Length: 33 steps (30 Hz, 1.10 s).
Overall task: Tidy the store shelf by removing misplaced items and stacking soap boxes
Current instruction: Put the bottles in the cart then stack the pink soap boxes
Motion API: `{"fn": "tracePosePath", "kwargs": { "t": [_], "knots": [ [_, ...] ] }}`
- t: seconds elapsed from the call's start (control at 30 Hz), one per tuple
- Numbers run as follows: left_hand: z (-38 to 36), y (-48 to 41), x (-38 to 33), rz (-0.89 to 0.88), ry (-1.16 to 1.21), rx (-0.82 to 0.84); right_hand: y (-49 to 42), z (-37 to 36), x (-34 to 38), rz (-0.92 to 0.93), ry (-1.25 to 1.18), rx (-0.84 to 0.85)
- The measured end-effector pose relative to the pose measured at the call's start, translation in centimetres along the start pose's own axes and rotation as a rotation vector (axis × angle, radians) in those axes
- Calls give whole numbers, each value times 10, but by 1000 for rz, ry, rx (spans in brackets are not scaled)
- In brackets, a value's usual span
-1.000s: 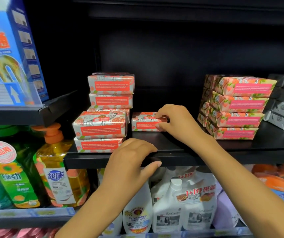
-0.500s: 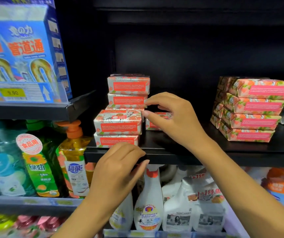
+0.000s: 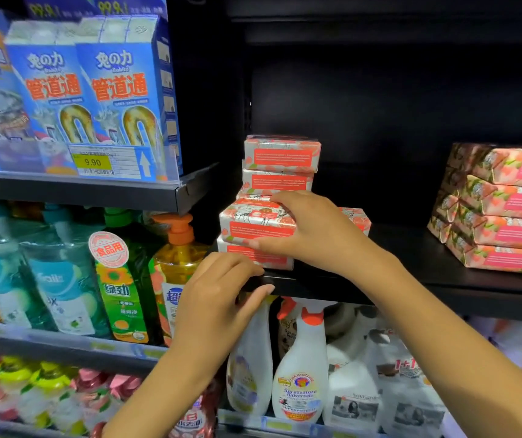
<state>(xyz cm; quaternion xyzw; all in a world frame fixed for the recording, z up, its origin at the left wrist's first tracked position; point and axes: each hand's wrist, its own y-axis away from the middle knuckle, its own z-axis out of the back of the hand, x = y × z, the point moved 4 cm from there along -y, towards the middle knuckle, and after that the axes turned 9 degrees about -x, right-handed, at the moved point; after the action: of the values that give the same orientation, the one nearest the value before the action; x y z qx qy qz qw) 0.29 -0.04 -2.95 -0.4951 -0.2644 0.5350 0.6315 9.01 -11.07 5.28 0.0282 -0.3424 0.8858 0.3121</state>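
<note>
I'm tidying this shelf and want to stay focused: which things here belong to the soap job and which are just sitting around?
Job: right hand gripping the top front soap box; rear soap stack; lone soap box; left hand holding the shelf edge.
Just there: blue drain-cleaner boxes; dish-soap bottles; spray bottles below.

Light reaches the goods from the front, bright on the blue cardboard drain-cleaner boxes (image 3: 95, 90). The rear of the black metal shelf (image 3: 411, 248) sinks into near-darkness. The right hand (image 3: 310, 229), gripping an orange-and-white paper-wrapped soap box (image 3: 253, 219), and the left hand (image 3: 218, 298), holding that shelf's front edge, are evenly lit and fairly sharp. Pink and yellow-green plastic bottles (image 3: 32, 384) at the lower left corner smear with blur, and shelf edges bow toward the sides.
</note>
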Motion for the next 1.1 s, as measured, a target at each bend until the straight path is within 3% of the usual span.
{"fn": "tracePosePath", "kwargs": {
  "t": [0.23,0.3,0.43,0.6,0.83,1.1],
  "knots": [
    [17,-23,0,37,114,-98,28,25,-18,-76,-207,-190],
    [16,-42,2,40,76,-19,41,35,-30,-103,-214,-268],
    [-6,-67,6,75,-81,328,63,48,-51,-148,-207,-363],
    [-12,-65,3,34,-163,392,79,56,-69,-200,-188,-408],
    [-9,-63,0,119,-40,444,63,65,-84,-186,-93,-336],
    [6,-51,-8,58,63,247,10,51,-104,-65,34,-134]
  ]
}}
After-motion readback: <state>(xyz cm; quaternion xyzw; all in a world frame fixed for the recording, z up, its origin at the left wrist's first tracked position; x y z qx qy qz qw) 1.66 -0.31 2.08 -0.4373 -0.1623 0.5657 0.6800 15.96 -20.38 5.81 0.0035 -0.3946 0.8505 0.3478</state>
